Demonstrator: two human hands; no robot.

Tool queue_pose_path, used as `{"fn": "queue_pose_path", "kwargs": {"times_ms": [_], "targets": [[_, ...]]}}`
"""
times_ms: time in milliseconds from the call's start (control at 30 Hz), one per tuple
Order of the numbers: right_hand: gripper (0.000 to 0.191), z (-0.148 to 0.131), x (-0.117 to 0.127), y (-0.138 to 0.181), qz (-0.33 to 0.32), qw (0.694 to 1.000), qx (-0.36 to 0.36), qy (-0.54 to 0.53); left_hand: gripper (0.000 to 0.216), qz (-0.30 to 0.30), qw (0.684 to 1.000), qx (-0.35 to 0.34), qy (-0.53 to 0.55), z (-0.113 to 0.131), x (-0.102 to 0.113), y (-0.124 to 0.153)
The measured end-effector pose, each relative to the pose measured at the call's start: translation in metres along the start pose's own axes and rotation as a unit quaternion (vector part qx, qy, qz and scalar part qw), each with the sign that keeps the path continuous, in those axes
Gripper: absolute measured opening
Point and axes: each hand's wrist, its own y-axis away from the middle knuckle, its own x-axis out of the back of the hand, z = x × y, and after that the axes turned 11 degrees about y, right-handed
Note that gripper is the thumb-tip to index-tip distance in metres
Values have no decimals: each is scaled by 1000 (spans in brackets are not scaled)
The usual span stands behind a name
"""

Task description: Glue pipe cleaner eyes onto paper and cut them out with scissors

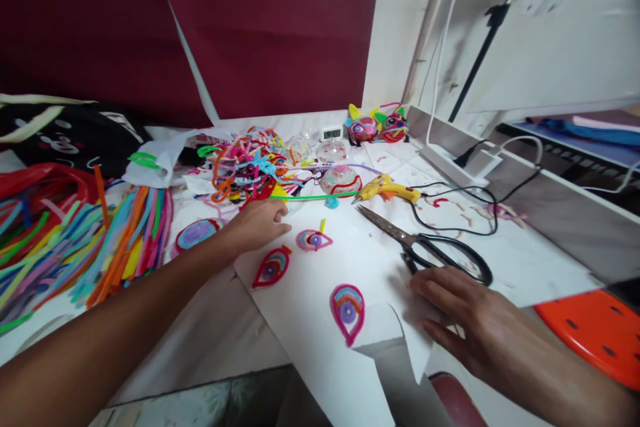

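Note:
My left hand reaches forward to the near edge of a tangled pile of pipe cleaner pieces. Its fingers are loosely bent, the thumb stands apart, and I see nothing held. My right hand lies palm down at the right, fingers stretched beside the black handles of the scissors, not through the loops. On a white paper sheet between the hands lie three eye-shaped pipe cleaner pieces: a pink one nearest me, a red one, and a pale one with a yellow stub.
A yellow glue gun with a black cord lies beyond the scissors. Bundles of pipe cleaners cover the left side. Two colourful figures and a small digital clock stand at the back. An orange stool is at the right.

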Motion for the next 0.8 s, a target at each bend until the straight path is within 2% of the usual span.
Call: {"fn": "queue_pose_path", "kwargs": {"times_ms": [67, 167, 233, 333, 400, 533, 733, 800], "targets": [[28, -1, -6, 2, 7, 1000, 0, 25, 33, -35, 999, 2, 3, 0, -3, 0], [28, -3, -10, -5, -8, 998, -12, 61, 31, -54, 998, 15, -5, -1, -4, -1], [32, -5, -8, -15, -73, 995, -40, 52, 30, -60, 998, 30, -10, 0, -2, -2], [44, -8, 1, -32, -218, 970, -104, 7, 29, -63, 997, 47, -16, 3, 2, -3], [50, -8, 7, -42, -268, 955, -128, -12, 23, -62, 997, 49, -22, 5, 4, -2], [51, -4, 8, -51, -260, 955, -137, -33, 26, -67, 996, 38, -34, 8, 6, 2], [12, 2, 3, -54, -214, 967, -121, -62, 26, -74, 996, 22, -45, 8, 6, 5], [11, 2, 2, -55, -198, 972, -111, -61, 23, -80, 996, 20, -47, 5, 8, 5]]}}
